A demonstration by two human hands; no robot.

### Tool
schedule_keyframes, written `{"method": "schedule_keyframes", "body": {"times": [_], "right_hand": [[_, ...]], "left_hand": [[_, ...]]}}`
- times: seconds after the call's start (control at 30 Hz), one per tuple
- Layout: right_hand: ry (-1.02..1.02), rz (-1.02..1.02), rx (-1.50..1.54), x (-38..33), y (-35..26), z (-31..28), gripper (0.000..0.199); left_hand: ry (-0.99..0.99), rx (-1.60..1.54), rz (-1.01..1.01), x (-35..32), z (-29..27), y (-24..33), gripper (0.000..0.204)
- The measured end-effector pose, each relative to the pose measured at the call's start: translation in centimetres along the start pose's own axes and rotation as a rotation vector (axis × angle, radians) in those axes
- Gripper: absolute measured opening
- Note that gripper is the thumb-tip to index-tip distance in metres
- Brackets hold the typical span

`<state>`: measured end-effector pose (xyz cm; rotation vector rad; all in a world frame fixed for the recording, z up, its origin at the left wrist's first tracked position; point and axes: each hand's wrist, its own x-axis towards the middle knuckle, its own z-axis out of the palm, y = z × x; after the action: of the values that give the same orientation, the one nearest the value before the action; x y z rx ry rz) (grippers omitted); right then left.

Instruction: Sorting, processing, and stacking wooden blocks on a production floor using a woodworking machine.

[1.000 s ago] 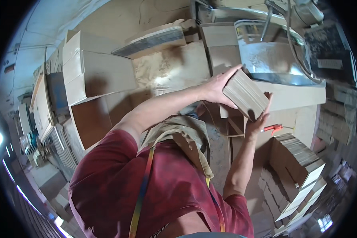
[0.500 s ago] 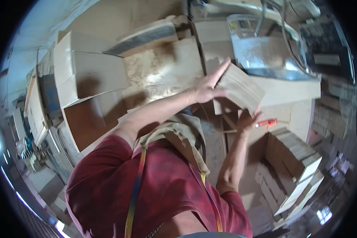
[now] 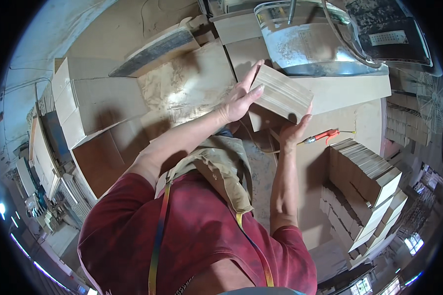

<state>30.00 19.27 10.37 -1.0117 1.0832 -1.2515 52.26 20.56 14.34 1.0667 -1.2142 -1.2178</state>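
Note:
A stack of thin beige boards is held between both my hands, in front of my chest and tilted. My left hand presses flat against its left end, fingers stretched upward. My right hand cups it from below and on the right. My red shirt and tan apron fill the lower middle. Just beyond the stack stands a dented metal tub on a beige bench top.
An orange-handled tool lies on the bench near my right hand. Tall stacks of the same beige boards stand at the right. Open cardboard boxes sit at the left. A fan is at the far right.
Both hands have carried the stack a little up and to the left, closer to the metal tub. My left hand's fingers have stretched out along its end.

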Motion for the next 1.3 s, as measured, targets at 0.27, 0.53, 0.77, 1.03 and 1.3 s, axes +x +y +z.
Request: {"method": "schedule_keyframes", "body": {"times": [0.27,0.53,0.77,1.03,1.3], "right_hand": [[-0.069,0.045,0.154,0.9,1.8,-3.7,0.096],[-0.199,-0.35,-0.425,7.2,-3.7,-8.9,0.107],[-0.568,-0.41,-1.306,12.0,-11.4,-7.1,0.106],[-0.592,-0.284,-1.22,14.3,-11.9,-7.4,0.094],[-0.761,-0.394,-1.065,11.0,-12.9,-2.9,0.088]], "left_hand": [[0.032,0.001,-0.01,2.0,2.0,-1.2,0.102],[0.058,-0.011,-0.12,5.1,4.7,-1.9,0.1],[0.166,0.143,-0.011,8.0,7.7,-5.7,0.101],[0.21,0.061,-0.125,10.1,8.3,-3.6,0.086],[0.355,0.055,-0.187,3.3,4.6,0.7,0.089]]}}
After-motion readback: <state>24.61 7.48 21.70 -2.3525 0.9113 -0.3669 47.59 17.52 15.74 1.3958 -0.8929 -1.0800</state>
